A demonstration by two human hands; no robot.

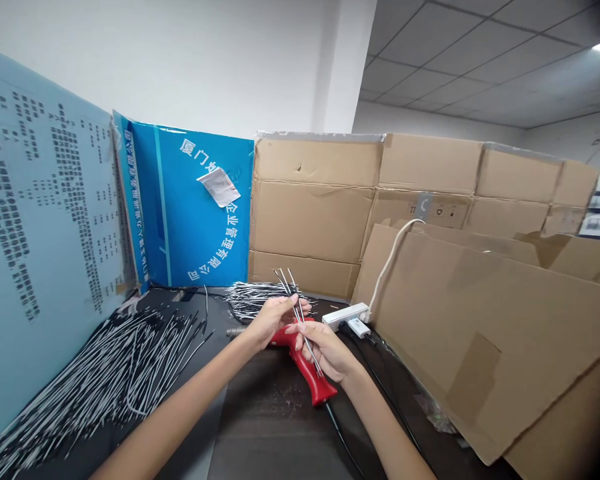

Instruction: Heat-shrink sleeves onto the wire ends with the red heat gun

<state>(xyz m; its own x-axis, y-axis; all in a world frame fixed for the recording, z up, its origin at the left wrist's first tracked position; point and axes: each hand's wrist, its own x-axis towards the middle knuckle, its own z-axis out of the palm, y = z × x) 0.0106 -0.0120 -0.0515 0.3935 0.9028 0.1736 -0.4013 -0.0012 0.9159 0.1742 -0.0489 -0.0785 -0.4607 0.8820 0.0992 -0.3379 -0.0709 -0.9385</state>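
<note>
Left hand [274, 320] and right hand [327, 350] both in, fingers pinched closed on thin black-and-white wires [299, 311] | wires slanted above the red heat gun [307, 375] | looked light, springy, probably slick, best gripped mid-length!

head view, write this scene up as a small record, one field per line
left hand: left hand, fingers at the thin wires
right hand: right hand, pinching the same wires lower down
tool: red tool behind the hands, metal nozzle toward the left
wire piles: large pile at left, another pile beyond the hands
power: white power strip, right of the tool
backdrop: blue panel, cardboard panels
</note>
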